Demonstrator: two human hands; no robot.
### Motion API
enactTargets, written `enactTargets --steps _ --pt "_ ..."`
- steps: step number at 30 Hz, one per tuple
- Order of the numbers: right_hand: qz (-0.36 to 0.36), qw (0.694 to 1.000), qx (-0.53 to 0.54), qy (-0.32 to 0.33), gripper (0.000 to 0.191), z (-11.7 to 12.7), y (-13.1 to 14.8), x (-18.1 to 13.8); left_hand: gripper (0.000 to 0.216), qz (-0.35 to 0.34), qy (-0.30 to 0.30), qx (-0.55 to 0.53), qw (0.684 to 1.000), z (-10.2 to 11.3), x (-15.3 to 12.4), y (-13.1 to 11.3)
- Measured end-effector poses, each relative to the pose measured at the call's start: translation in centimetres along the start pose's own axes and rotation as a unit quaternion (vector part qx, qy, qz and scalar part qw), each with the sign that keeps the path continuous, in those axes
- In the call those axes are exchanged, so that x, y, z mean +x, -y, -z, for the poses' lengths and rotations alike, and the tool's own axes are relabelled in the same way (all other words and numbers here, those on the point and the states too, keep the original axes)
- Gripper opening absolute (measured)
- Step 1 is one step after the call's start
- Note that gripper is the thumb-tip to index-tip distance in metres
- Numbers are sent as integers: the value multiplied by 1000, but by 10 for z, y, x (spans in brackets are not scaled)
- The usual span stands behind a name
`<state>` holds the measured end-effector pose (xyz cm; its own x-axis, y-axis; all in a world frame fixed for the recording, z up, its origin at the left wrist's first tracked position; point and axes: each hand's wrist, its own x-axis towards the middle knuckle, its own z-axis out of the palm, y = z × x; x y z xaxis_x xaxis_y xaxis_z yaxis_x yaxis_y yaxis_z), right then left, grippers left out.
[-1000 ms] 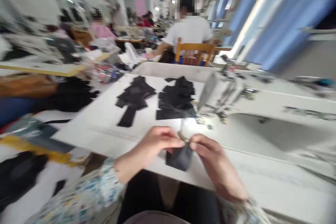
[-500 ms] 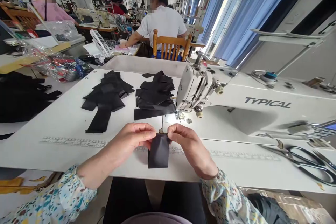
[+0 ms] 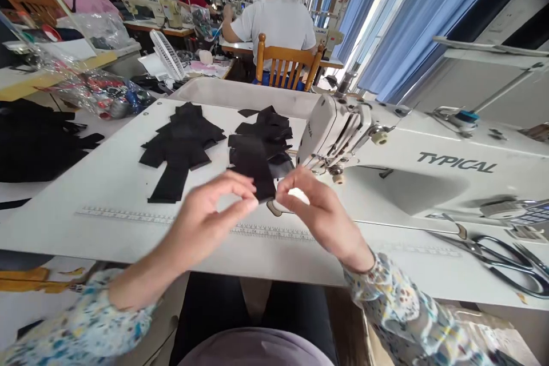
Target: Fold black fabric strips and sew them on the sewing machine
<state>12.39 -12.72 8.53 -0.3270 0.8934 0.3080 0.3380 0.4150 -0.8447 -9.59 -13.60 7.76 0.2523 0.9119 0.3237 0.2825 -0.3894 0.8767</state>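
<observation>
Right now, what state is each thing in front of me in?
Left hand, fingers curled, tips at the fabric's edge.
Right hand, fingers curled, at the fabric's lower corner.
Black fabric piece, lying over the right-hand stack, its end between the hands.
Sewing machine, set into the white table, no hands on it.
Scissors, lying on the table, blades together.
Fan, tilted on the far table.
</observation>
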Motion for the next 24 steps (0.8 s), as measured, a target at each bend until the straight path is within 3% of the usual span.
enactTargets --steps 3,7,16,24 --pt "-61 996 -57 25 13 -9 -37 -37 18 83 33 -1 996 -37 -27 38" --pt "-81 987 -130 43 17 -11 -51 -66 21 52 42 74 995 -63 -44 49" --pt "-60 973 -214 57 19 -8 -47 -77 24 -7 40 175 984 -73 -51 42" --pt "-47 958 -282 27 14 -13 -54 -80 21 -22 13 216 976 -81 -50 40"
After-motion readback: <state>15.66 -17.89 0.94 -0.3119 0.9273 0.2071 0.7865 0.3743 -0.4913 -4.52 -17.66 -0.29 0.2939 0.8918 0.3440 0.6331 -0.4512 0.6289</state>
